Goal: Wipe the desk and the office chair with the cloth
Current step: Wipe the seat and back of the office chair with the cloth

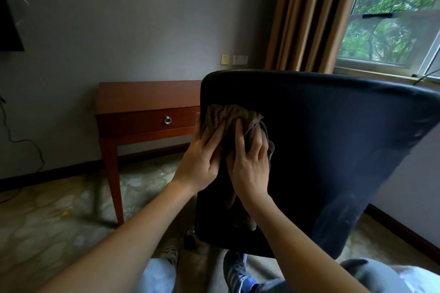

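Observation:
The dark office chair (333,140) fills the right half of the head view, its backrest turned toward me. A brown cloth (228,119) lies bunched against the left part of that backrest, and a strip of it hangs down below my wrists. My left hand (202,157) presses flat on the cloth's left side with straight fingers. My right hand (250,162) presses on the cloth just beside it, fingers spread and pointing up. The wooden desk (142,102) with one drawer stands behind, against the wall.
A window (392,14) and brown curtains (309,14) are at the back right. A dark screen (9,19) hangs on the left wall, with a cable (23,143) trailing down to the patterned floor. My shoes (235,271) are under the chair.

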A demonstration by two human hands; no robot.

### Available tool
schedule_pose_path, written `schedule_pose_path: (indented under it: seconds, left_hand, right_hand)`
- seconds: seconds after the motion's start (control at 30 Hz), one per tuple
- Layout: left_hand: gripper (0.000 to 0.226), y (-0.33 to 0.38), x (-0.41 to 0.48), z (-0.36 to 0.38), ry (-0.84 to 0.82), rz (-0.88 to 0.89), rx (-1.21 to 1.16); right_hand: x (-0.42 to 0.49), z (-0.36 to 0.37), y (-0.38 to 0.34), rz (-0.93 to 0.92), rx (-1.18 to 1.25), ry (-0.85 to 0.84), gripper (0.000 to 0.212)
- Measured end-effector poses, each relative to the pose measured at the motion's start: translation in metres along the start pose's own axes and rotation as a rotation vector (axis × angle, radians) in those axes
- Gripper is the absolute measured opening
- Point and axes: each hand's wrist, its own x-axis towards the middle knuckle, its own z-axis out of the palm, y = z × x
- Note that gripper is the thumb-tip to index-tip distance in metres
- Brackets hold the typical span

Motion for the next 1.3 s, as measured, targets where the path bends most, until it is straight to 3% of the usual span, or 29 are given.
schedule_pose_path:
  seconds: [0.23,0.47,0.73,1.07,1.3]
  left_hand:
    - [0.073,-0.004,-0.007,-0.005,-0.021,0.025,-0.001]
    - [0.069,-0.001,-0.015,0.002,-0.005,0.155,0.016]
    - [0.099,-0.005,-0.051,0.030,-0.009,-0.121,-0.183]
    - [0.083,-0.017,-0.062,0.040,-0.012,-0.154,-0.171]
    - [0.082,-0.027,-0.093,0.051,-0.039,-0.306,-0.129]
  right_hand:
    - [-0.012,0.004,-0.001,0.007,-0.051,-0.015,0.081]
    - [-0.030,0.006,0.004,0.045,-0.062,0.012,0.077]
    - [-0.051,0.014,0.007,0.018,-0.060,-0.025,0.063]
    - [-0.070,0.028,0.010,0.010,-0.086,-0.039,0.060]
    - [-0.095,0.036,0.017,-0.041,-0.154,-0.079,0.067]
